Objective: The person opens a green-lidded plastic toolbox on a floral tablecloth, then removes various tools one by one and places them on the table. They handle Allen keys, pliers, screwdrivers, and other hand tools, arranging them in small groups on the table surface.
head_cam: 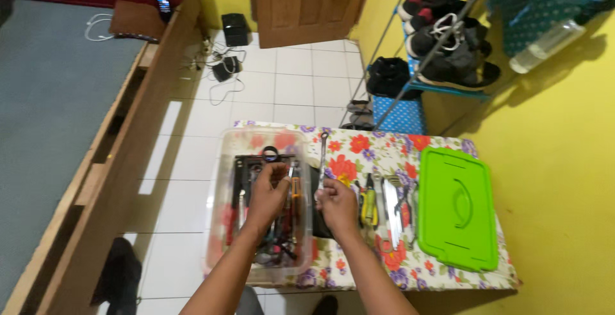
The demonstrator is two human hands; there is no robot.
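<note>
A clear plastic tool box (221,225) is seen at the left end of a small table covered with a flowered cloth (384,151), and everything else is placed by it. The left hand (269,190) is held over the middle of the box, its fingers curled together around a small tool whose kind cannot be made out. The right hand (336,201) is held just beyond the box's right wall, its fingers pinched shut on the lower end of a long metal wrench (323,158), which is pointed away toward the table's far edge. Further right of the box, pliers with yellow handles (368,203) and other metal tools are laid on the cloth, and beyond them a green lid (456,209) is rested flat.
</note>
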